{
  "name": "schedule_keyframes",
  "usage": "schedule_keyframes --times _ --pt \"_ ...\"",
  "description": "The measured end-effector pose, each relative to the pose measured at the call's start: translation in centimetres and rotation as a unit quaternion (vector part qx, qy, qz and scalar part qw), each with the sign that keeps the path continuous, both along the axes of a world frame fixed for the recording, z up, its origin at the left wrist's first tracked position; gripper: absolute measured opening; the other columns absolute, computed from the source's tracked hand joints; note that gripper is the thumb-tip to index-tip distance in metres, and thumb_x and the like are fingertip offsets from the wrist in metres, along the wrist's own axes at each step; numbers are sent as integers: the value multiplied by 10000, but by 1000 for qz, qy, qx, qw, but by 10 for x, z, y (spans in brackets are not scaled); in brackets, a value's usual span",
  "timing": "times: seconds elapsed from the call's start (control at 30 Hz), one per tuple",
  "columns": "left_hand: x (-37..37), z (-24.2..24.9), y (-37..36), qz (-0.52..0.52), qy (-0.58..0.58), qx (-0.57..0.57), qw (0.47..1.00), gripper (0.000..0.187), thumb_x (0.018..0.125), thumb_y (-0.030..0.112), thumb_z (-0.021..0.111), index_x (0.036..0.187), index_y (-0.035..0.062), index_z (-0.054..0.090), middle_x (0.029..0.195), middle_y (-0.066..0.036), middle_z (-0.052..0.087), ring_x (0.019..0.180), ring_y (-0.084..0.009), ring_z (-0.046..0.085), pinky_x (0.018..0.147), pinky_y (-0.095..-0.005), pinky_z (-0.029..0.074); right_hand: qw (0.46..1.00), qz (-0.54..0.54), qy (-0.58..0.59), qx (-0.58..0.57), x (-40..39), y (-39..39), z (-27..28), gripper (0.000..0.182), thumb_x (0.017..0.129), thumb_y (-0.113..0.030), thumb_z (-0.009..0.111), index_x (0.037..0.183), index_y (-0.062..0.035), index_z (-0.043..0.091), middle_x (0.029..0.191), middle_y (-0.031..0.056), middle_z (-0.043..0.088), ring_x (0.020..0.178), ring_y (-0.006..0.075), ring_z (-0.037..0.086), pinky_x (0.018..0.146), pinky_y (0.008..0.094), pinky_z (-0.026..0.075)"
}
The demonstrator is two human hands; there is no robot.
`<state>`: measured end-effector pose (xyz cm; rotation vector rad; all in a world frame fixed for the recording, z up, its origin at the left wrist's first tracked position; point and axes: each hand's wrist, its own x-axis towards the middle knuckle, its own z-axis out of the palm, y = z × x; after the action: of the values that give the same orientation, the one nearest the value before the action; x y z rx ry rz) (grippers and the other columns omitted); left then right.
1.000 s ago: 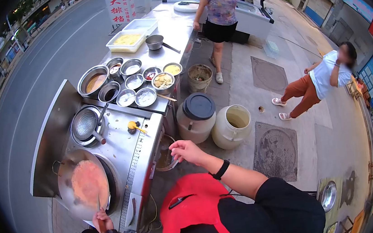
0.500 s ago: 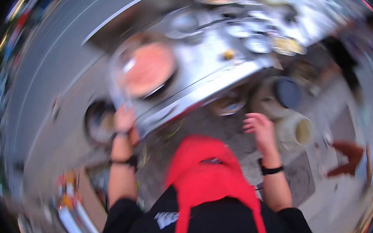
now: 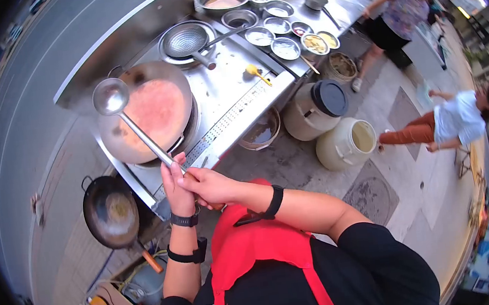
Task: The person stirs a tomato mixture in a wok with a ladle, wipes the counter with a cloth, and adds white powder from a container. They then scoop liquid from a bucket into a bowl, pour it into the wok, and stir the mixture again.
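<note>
Left hand (image 3: pixel 176 186) and right hand (image 3: pixel 207 185), fingers wrapped on ladle (image 3: pixel 112 98) handle; bowl looks empty. Wok (image 3: pixel 151 111) at counter (image 3: pixel 232 94) end holds reddish liquid.

Both hands, left hand (image 3: pixel 178 186) and right hand (image 3: pixel 207 185), sit together on the ladle (image 3: pixel 134 127) handle at the cart's near edge. Straight ahead of the fingers: wok (image 3: pixel 154 111) full of reddish liquid, ladle bowl hanging over its far-left rim. Ahead-right of the fingers: bare steel counter (image 3: pixel 224 98), passable up to the small yellow scoop (image 3: pixel 257 72). Beyond that, packed condiment bowls (image 3: pixel 286 47) and a strainer (image 3: pixel 186 40) block. Left of the fingers, lower: empty black wok (image 3: pixel 109 211). Right of the fingers: open pavement before two jars (image 3: pixel 330 125).
</note>
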<state>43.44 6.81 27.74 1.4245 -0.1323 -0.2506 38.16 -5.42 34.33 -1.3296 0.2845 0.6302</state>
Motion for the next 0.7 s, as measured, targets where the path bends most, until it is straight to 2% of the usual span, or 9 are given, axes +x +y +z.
schedule_keyframes --times 0.1,0.17,0.27,0.3,0.4,0.43,0.5,0.6,0.7 --pt "20 11 24 -76 23 -42 996 410 1050 314 408 1301 -1 486 1186 -127 598 1032 -182 569 927 -323 444 980 -88 -153 -89 -1 8 -13 214 981 -247 540 1057 -49 510 749 9 549 523 87 522 433 240 446" --pt "41 -5 43 -74 41 -18 996 407 1050 333 401 1262 18 546 1172 -108 614 1003 -168 587 909 -319 459 993 -58 -99 -20 2 -19 -10 178 970 -203 546 1065 -56 513 724 6 537 531 81 518 428 231 427" --pt "69 -56 89 -84 32 163 983 376 1049 308 393 1163 36 626 1161 -82 624 952 -149 605 894 -304 464 994 -57 47 77 1 -58 -35 190 939 -141 561 1101 -54 515 675 0 495 544 96 513 484 266 457" --pt "68 -66 96 -85 39 176 980 369 1046 300 398 1136 35 638 1147 -83 628 954 -163 605 895 -310 462 927 -17 -237 -292 -2 -60 -91 277 889 -119 584 1150 -53 518 700 74 576 590 222 605 588 372 519" --pt "74 -82 98 -69 -25 233 970 356 1037 280 414 1074 28 662 1110 -96 633 967 -212 601 896 -336 454 832 -26 -193 -519 -17 -45 -83 218 856 -125 589 1045 -44 516 813 164 656 759 368 652 660 480 514" --pt "74 -82 93 -66 -102 269 955 352 1035 276 421 1067 21 660 1101 -106 629 974 -232 596 894 -350 451 836 -52 -191 -511 -20 -41 -74 220 864 -155 570 1048 -45 520 859 211 662 814 442 619 695 528 495" --pt "77 -87 71 -54 -237 309 919 276 985 225 503 1091 3 627 1089 -153 598 1019 -324 563 911 -415 433 851 -63 -191 -486 -22 -43 -50 235 863 -159 573 1064 -50 521 841 211 658 809 438 625 701 528 495" --pt "83 -74 34 -92 -337 384 855 287 898 174 585 1136 14 585 1122 -172 565 1053 -367 535 923 -441 427 853 -47 -186 -485 -34 -49 -22 264 856 -160 585 1095 -63 527 836 214 657 809 433 630 709 527 496" --pt "94 -109 7 -73 -388 411 822 338 840 192 637 1128 30 565 1108 -206 569 1074 -383 531 939 -494 398 845 -46 -188 -499 -37 -75 30 261 839 -152 593 1076 -60 533 811 218 642 800 425 627 698 514 492"
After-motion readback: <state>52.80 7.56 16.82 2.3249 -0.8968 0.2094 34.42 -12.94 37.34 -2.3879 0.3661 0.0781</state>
